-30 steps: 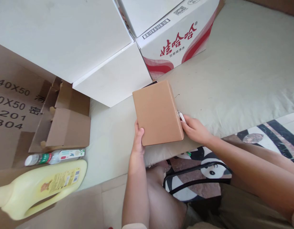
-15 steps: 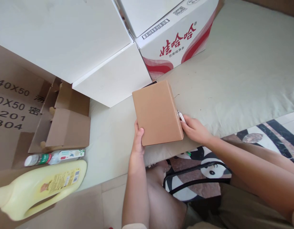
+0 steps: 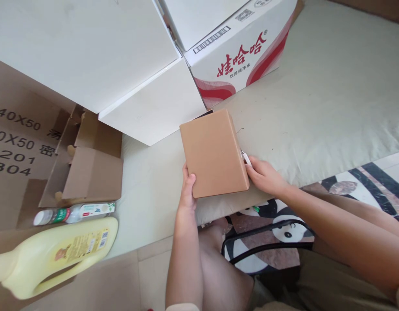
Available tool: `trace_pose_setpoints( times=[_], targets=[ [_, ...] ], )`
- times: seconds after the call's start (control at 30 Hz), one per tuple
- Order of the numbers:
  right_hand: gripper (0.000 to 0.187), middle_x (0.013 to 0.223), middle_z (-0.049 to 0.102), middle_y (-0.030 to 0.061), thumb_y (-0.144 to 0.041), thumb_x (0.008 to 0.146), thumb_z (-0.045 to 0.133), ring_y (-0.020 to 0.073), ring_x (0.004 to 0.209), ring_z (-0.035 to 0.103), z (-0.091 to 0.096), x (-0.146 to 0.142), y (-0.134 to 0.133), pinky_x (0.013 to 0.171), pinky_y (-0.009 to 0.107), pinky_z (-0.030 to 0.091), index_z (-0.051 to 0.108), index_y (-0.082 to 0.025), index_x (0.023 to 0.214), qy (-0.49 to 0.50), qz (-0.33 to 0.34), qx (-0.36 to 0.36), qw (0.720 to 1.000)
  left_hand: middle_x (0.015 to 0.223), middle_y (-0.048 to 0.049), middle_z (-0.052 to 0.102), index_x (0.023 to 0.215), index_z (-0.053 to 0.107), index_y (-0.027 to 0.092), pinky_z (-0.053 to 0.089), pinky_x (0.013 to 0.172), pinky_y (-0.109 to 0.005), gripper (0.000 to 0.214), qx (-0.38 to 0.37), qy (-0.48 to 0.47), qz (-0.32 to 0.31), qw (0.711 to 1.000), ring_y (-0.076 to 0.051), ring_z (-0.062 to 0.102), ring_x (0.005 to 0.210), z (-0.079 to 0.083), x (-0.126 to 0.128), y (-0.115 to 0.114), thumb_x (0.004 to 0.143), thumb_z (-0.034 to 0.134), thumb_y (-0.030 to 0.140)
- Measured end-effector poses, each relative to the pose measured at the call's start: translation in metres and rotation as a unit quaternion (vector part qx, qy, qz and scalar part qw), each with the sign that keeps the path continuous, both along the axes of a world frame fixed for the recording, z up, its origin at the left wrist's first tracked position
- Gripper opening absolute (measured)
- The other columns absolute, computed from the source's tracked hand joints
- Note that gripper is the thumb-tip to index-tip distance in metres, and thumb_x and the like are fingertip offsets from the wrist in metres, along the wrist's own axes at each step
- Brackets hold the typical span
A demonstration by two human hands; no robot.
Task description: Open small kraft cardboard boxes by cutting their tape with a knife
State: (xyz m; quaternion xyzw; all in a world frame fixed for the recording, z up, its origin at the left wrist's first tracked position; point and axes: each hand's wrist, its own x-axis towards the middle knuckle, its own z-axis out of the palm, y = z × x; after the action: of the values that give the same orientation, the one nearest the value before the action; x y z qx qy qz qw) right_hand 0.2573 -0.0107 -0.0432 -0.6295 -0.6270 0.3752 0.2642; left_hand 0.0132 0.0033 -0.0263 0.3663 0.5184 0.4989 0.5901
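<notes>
the left hand [image 3: 188,190] clamps fingers on the box [image 3: 215,153] over the cloth [image 3: 147,185]; the right hand [image 3: 264,173] pinches a cutter [image 3: 247,159] beside it. white cartons [image 3: 154,103] crowd behind; bottle [image 3: 74,214] and jug [image 3: 43,255] lie left.

"娃哈哈" carton [image 3: 241,65], "40X50" cardboard [image 3: 16,149]

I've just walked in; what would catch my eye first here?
Probably the plain brown box at the centre, with the left hand gripping its lower left corner and the right hand holding a small white tool at its right side. Next, perhaps the bold red lettering on the white carton above, then the pale yellow jug at lower left.
</notes>
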Motion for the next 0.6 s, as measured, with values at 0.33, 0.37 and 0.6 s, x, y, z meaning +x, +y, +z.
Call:
trace_pose_setpoints(
  times=[0.33, 0.37, 0.6],
  targets=[
    [0.025, 0.090, 0.071, 0.0094, -0.039, 0.098, 0.031, 0.0275, 0.087, 0.067, 0.0028, -0.0002, 0.0004, 0.074, 0.039, 0.047, 0.046, -0.024, 0.085, 0.000, 0.006, -0.034, 0.999, 0.137, -0.0088, 0.067, 0.133, 0.060, 0.028, 0.052, 0.105, -0.041, 0.075, -0.005, 0.001, 0.003, 1.000, -0.032, 0.057, 0.137, -0.0001, -0.0004, 0.0006, 0.069, 0.079, 0.062],
    [0.025, 0.090, 0.071, 0.0095, -0.039, 0.098, 0.031, 0.0276, 0.087, 0.067, 0.0028, -0.0002, 0.0004, 0.075, 0.039, 0.047, 0.046, -0.024, 0.085, -0.001, 0.005, -0.034, 0.999, 0.137, -0.0086, 0.067, 0.133, 0.060, 0.028, 0.052, 0.105, -0.041, 0.075, -0.006, 0.001, 0.003, 1.000, -0.032, 0.057, 0.137, 0.0000, -0.0003, 0.0006, 0.069, 0.079, 0.062],
    [0.025, 0.090, 0.072, 0.0100, -0.038, 0.098, 0.033, 0.0280, 0.086, 0.068, 0.0025, 0.0000, 0.0003, 0.073, 0.039, 0.047, 0.048, -0.023, 0.085, -0.001, 0.001, -0.031, 1.000, 0.134, -0.0083, 0.068, 0.133, 0.061, 0.029, 0.052, 0.105, -0.042, 0.074, 0.000, 0.003, 0.002, 1.000, -0.032, 0.057, 0.137, 0.0018, 0.0010, -0.0003, 0.069, 0.079, 0.063]
  ],
)
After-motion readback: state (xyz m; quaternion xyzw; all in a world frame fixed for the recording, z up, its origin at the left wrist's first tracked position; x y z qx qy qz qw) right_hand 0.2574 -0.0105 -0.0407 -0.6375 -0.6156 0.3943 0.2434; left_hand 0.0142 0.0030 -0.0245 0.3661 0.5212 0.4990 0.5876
